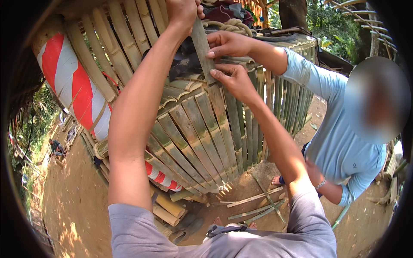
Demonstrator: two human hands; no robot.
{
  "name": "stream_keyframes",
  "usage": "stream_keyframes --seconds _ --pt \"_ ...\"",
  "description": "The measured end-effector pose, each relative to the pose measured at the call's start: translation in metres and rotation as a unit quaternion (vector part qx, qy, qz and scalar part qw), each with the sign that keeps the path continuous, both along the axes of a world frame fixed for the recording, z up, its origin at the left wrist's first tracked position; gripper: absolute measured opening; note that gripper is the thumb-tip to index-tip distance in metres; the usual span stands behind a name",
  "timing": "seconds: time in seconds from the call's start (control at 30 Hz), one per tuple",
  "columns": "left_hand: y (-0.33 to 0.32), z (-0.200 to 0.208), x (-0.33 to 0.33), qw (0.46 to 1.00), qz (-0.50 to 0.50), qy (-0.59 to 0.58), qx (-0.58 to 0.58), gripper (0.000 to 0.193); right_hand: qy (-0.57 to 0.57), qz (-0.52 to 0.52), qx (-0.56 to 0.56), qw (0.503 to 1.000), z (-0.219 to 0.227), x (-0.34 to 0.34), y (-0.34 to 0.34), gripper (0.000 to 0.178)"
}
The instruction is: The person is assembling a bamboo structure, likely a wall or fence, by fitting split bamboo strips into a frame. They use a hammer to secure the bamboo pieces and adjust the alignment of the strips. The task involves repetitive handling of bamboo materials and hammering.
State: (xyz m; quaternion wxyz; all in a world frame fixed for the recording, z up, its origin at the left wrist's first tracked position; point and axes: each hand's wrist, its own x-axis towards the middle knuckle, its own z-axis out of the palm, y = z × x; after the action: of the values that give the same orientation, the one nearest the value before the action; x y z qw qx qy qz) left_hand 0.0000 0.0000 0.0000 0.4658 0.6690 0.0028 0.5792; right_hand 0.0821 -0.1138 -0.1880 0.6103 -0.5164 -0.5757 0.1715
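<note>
A flat, grey-brown bamboo slat [200, 48] stands tilted over the top edge of a bamboo slat wall [195, 137]. My left hand [183, 13] is closed round its upper end, partly cut off by the picture's top. At the lower end, my right hand [235, 82] pinches the slat between thumb and fingers. Just above that, a co-worker's hand [230, 44] reaches in from the right and touches the slat's edge. The slat's lower tip meets the top of an upright wall slat.
The co-worker in a light blue shirt [329, 124] stands close at right. A red-and-white wrapped post [75, 81] rises at left. Coiled rope [232, 26] lies behind the wall top. Cut bamboo strips [258, 198] and bamboo poles [165, 208] lie on the dirt ground below.
</note>
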Motion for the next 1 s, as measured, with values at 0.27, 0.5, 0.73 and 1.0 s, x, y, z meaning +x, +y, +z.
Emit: stream_keyframes --seconds 0.27,0.5,0.73,1.0 --pt "0.001 -0.002 0.009 0.999 -0.032 -0.029 -0.007 0.028 -0.247 -0.106 0.099 0.958 -0.014 0.017 0.000 0.043" --pt "0.002 0.001 0.005 0.998 0.049 -0.038 0.002 0.028 -0.243 -0.084 0.092 0.962 -0.018 0.015 0.009 0.041" --pt "-0.006 0.004 -0.015 0.996 0.078 -0.047 0.016 0.028 -0.244 -0.102 0.127 0.956 -0.015 -0.002 0.007 0.040" --pt "-0.006 0.003 -0.002 0.997 0.068 -0.036 0.029 0.029 -0.236 -0.096 0.113 0.960 -0.011 0.012 0.000 0.036"
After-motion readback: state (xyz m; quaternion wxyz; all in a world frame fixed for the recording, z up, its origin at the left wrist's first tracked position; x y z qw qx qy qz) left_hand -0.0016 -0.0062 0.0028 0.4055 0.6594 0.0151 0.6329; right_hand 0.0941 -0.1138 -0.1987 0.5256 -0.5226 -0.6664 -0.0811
